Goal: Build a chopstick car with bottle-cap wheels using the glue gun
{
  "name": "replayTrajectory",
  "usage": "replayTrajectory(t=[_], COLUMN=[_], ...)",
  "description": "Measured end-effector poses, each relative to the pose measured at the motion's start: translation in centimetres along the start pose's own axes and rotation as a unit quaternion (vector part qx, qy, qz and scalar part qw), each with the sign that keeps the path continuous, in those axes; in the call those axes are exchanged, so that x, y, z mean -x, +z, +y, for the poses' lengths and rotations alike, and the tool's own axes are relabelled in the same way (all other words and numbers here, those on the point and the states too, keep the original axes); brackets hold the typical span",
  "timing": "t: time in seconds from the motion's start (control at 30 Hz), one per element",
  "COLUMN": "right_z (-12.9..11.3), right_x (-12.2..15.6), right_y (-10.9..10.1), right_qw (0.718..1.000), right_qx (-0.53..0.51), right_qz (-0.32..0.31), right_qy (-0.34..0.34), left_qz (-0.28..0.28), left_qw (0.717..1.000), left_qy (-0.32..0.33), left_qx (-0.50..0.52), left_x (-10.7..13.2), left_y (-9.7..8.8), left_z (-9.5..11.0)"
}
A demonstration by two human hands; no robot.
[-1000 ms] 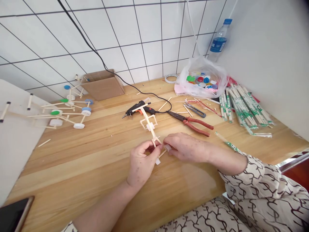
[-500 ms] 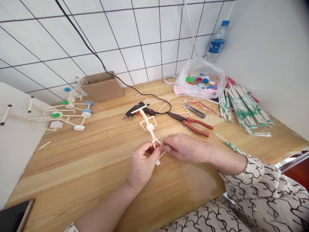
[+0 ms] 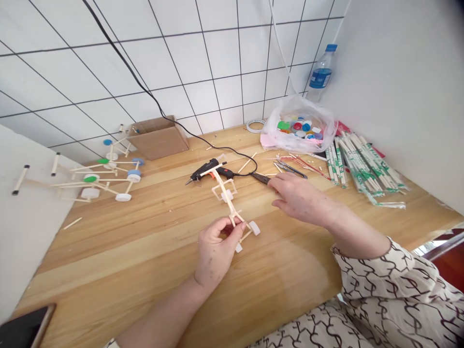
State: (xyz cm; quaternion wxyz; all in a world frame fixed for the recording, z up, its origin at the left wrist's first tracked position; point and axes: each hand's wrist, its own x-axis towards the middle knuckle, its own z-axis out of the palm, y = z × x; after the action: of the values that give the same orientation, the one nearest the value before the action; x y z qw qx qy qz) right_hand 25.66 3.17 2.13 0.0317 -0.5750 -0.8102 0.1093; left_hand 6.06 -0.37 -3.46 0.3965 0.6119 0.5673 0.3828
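Observation:
My left hand (image 3: 219, 249) pinches a small tricycle-like frame of thin wooden sticks (image 3: 225, 195) near its forked end. A white bottle cap (image 3: 254, 228) sits as a wheel on one side of that fork, a second white cap (image 3: 238, 248) on the other. Another white cap (image 3: 227, 195) shows further up, and a black-tipped crossbar tops the far end. My right hand (image 3: 299, 198) is off the frame, reaching over the pliers (image 3: 260, 178) with thumb and index finger apart. It hides the pliers' red handles, so contact with them cannot be made out.
A black glue gun (image 3: 205, 170) lies behind the frame, its cord running back. Similar stick models (image 3: 96, 180) stand left by a cardboard box (image 3: 159, 142). Snips (image 3: 290, 168), a bag of caps (image 3: 299, 126), wrapped chopsticks (image 3: 373, 164) and a bottle (image 3: 321, 77) are at right. A phone (image 3: 27, 328) lies front left.
My right hand has let go of the white cap by the fork and moved right and away to the pliers. My left hand keeps its pinch on the frame. The view has tilted slightly.

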Motion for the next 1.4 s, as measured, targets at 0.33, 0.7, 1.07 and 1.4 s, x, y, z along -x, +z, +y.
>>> replayTrajectory(t=[0.33, 0.7, 1.07, 1.4], right_z=[2.4, 2.8, 3.5, -0.1], right_x=[-0.7, -0.6, 7.0, 5.2], right_y=[2.2, 2.3, 0.3, 3.7], right_qw=[0.988, 0.989, 0.966, 0.96], right_qx=[0.09, -0.004, -0.247, -0.198], right_qz=[-0.021, 0.016, -0.039, -0.086], right_qy=[0.124, 0.145, -0.07, -0.18], left_qz=[0.008, 0.002, 0.01, -0.003], left_qw=[1.0, 1.0, 1.0, 1.0], left_qy=[0.015, 0.018, 0.02, 0.014], left_qx=[0.008, 0.012, 0.02, 0.023], left_x=[0.0, 0.0, 0.1, 0.0], left_y=[0.1, 0.2, 0.3, 0.2], left_z=[-0.3, -0.7, -0.8, -0.9])
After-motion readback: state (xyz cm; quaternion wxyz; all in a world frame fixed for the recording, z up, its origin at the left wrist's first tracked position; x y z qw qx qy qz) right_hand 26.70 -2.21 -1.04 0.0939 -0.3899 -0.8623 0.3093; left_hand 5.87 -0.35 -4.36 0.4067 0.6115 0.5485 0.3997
